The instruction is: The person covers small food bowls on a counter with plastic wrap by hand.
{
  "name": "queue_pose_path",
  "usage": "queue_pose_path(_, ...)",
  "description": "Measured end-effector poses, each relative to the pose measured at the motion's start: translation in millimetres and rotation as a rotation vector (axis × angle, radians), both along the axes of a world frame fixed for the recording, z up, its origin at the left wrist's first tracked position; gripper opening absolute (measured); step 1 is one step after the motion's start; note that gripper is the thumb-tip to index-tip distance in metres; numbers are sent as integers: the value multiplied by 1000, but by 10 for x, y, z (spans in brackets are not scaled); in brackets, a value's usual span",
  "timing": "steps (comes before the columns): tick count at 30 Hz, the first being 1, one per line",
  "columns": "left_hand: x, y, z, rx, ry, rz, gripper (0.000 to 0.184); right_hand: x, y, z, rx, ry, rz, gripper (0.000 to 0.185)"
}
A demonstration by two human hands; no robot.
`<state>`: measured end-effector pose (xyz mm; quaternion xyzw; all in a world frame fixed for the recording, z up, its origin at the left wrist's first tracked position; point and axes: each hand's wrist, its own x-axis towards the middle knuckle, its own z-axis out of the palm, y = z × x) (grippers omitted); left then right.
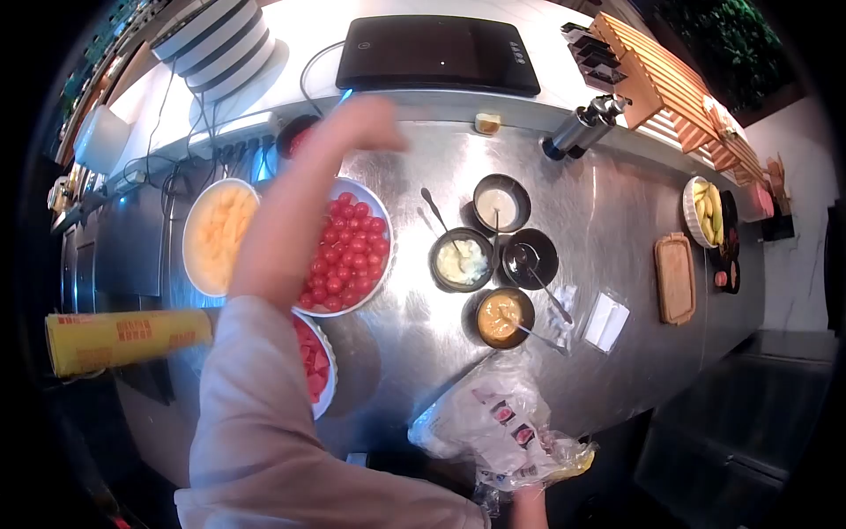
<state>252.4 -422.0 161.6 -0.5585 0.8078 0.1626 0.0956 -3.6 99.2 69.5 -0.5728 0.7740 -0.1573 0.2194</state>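
My left hand [370, 125] is stretched across the counter, just in front of the black induction cooktop [436, 55]; motion smears its fingers. Under that forearm are a white bowl of cherry tomatoes [348, 251], a bowl of pale orange fruit pieces [222, 234] and a bowl of red cut fruit [315, 361]. At the near counter edge my right hand [529, 505] holds a crumpled clear plastic bag [502, 414] with printed labels, which covers its fingers. Beyond the bag stand small dark bowls of orange sauce [500, 317], dark sauce [522, 256], pale chunky mix [460, 263] and cream sauce [500, 207].
A yellow printed box [132, 341] juts out at the left. Toward the right lie a white packet [606, 323], a wooden board [675, 278] and a bowl of bananas [703, 212]. Metal dispensers [586, 128] stand by the back ledge, near a wooden slatted rack [656, 84].
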Motion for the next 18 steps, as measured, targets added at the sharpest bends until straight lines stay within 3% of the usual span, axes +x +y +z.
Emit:
queue_pose_path(3, 783, -226, -76, -78, -154, 258, 82, -4, 55, 83, 4, 4, -12, 52)
queue_pose_path(4, 966, -295, -189, -73, -163, 239, 82, 7, 66, 102, 6, 5, -20, 52)
queue_pose_path(6, 1236, -427, -578, -138, -105, 385, 116, 15, 60, 130, 6, 12, -28, 53)
queue_pose_path(7, 1300, -486, -702, -137, -105, 386, 116, 17, 68, 147, 4, 14, -29, 53)
queue_pose_path(9, 1376, -599, -914, -162, -41, 452, 135, 22, 61, 163, 4, 17, -35, 53)
queue_pose_path(11, 1441, -666, -1078, -198, -99, 423, 136, 22, 28, 144, 1, 17, -31, 53)
queue_pose_path(13, 1505, -678, -1115, -70, 82, 451, 134, 26, -42, 164, -4, 13, -12, 53)
queue_pose_path(18, 1570, -645, -1234, -211, 138, 409, 124, 14, -125, 180, -15, -12, -21, 54)
